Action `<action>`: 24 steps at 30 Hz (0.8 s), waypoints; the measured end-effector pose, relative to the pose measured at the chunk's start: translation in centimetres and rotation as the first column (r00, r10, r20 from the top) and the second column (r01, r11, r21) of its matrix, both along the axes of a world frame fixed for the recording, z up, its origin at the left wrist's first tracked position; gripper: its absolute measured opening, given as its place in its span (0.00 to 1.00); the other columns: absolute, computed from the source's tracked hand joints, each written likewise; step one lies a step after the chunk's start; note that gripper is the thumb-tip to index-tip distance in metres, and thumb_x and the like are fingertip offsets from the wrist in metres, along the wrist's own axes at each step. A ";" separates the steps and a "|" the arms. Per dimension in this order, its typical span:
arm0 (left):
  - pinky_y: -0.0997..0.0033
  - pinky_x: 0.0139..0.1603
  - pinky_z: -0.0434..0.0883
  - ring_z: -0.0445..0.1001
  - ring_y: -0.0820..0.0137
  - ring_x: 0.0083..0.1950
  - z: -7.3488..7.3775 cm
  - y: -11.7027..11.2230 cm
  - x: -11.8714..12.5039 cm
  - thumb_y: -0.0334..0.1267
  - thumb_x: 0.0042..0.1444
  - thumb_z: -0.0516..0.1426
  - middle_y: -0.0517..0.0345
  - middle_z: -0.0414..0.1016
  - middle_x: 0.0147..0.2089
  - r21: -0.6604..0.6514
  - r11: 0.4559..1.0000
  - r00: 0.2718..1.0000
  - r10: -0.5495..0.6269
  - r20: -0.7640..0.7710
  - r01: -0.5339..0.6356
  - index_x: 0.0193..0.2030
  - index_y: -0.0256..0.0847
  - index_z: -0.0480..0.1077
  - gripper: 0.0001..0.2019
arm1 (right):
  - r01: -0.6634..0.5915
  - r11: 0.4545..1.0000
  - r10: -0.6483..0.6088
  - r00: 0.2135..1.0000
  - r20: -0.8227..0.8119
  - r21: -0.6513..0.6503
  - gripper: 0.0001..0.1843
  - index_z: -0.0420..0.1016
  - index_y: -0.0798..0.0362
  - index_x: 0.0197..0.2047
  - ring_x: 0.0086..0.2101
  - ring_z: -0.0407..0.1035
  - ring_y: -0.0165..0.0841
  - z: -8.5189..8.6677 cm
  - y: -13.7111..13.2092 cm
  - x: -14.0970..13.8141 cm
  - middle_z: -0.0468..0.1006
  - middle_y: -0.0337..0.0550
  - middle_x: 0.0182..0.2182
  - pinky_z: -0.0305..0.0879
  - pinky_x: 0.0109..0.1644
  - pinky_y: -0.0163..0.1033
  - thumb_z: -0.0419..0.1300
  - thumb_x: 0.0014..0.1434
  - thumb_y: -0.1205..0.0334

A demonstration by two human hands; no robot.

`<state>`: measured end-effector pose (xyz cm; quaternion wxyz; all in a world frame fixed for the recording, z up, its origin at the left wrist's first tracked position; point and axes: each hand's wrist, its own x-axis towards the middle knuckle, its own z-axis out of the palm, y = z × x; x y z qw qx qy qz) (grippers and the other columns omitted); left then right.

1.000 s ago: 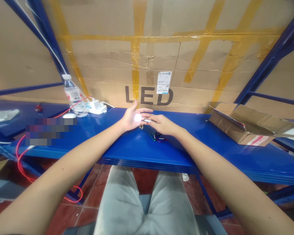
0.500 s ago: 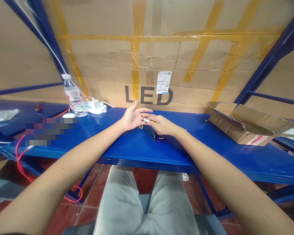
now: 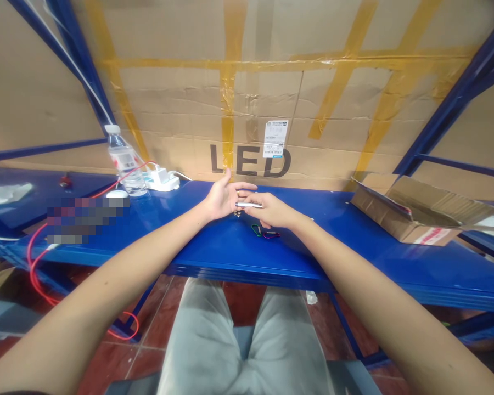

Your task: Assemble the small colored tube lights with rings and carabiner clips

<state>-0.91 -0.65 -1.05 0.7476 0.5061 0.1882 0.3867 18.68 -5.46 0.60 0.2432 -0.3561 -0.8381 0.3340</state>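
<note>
My left hand (image 3: 223,199) is held palm up over the blue table, thumb raised and fingers stretched toward the right hand; a ring shows on one finger. My right hand (image 3: 274,209) pinches a slim silver-white object (image 3: 249,204), whose exact kind I cannot make out. Its left end touches or nearly touches the left fingers. Small shiny metal pieces (image 3: 237,214) show just below those fingers; whether they hang or lie on the table is unclear. Below the right hand lie a green carabiner (image 3: 256,230) and a purple carabiner (image 3: 271,235).
On the blue table (image 3: 230,252), an open cardboard box (image 3: 407,214) stands at right. At left are a water bottle (image 3: 126,162), a white power strip (image 3: 164,182), a red cable (image 3: 35,241) and a blurred-out item. A large taped carton (image 3: 168,109) forms the back.
The right fingers have shifted slightly, and more of the slim silver-white object now shows, lying level across them. My left hand has hardly moved.
</note>
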 end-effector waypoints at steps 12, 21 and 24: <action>0.56 0.46 0.74 0.80 0.52 0.45 0.1 -0.4 0.3 0.69 0.65 0.35 0.33 0.80 0.44 0.008 0.999 0.999 0.037 -0.005 -0.037 0.58 0.24 0.72 0.47 | 0.025 0.995 -0.024 1.000 -0.004 0.098 0.20 0.77 0.53 0.60 0.17 0.63 0.22 -0.1 0.1 0.1 0.83 0.46 0.41 0.61 0.23 0.33 0.58 0.67 0.59; 0.57 0.45 0.74 0.80 0.54 0.43 -0.1 0.0 0.2 0.69 0.65 0.37 0.34 0.80 0.42 0.021 0.999 0.999 0.041 0.008 -0.041 0.59 0.25 0.72 0.46 | 0.053 0.998 -0.052 0.998 -0.039 0.032 0.21 0.78 0.51 0.59 0.16 0.60 0.21 -0.4 0.4 0.2 0.83 0.44 0.40 0.58 0.18 0.32 0.59 0.66 0.55; 0.58 0.44 0.74 0.80 0.54 0.44 -0.1 0.0 0.1 0.69 0.65 0.38 0.33 0.80 0.44 0.028 0.998 0.999 0.049 0.005 -0.049 0.59 0.25 0.72 0.46 | 0.081 0.996 -0.080 0.996 -0.042 0.021 0.25 0.73 0.51 0.64 0.14 0.57 0.21 -0.3 0.4 0.2 0.79 0.37 0.28 0.57 0.18 0.32 0.58 0.67 0.56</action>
